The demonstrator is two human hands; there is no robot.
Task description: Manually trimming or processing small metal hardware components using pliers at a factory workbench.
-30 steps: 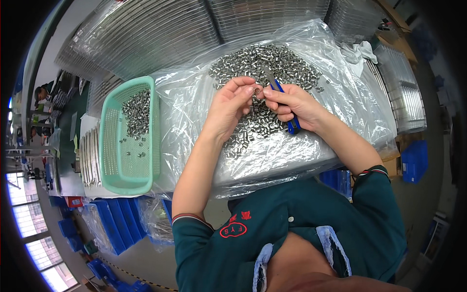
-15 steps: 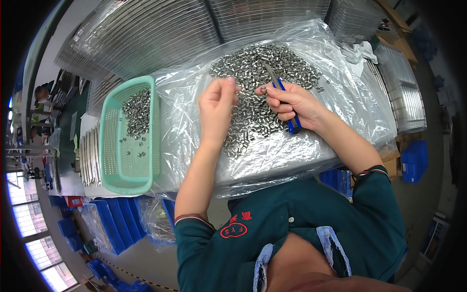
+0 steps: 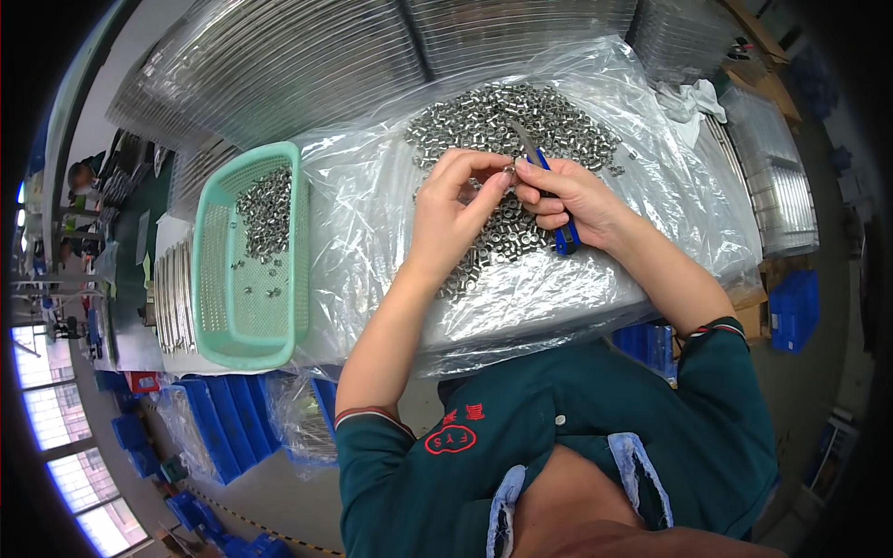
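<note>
My right hand (image 3: pixel 579 200) is wrapped round a utility knife with a blue handle (image 3: pixel 566 238), its blade pointing away from me. The thumb and forefinger of that hand also pinch a small metal ring (image 3: pixel 511 170). Closing on the same ring from the left are the fingertips of my left hand (image 3: pixel 456 206), bent in a pinch. The fingers partly cover the ring. Below and beyond both hands spreads a heap of small shiny metal rings (image 3: pixel 507 112), lying on clear plastic sheeting (image 3: pixel 363 232).
To the left stands a mint-green plastic basket (image 3: pixel 299 251) with more metal rings (image 3: pixel 265 219) inside. Stacked clear trays (image 3: pixel 279 74) line the back, with others (image 3: pixel 774 186) at the right. Blue bins (image 3: pixel 228 423) sit below the table at the lower left.
My left hand has moved right, from beside the heap to the ring at my right fingertips, and pinches there. The right hand keeps its hold on the knife, nearly in place.
</note>
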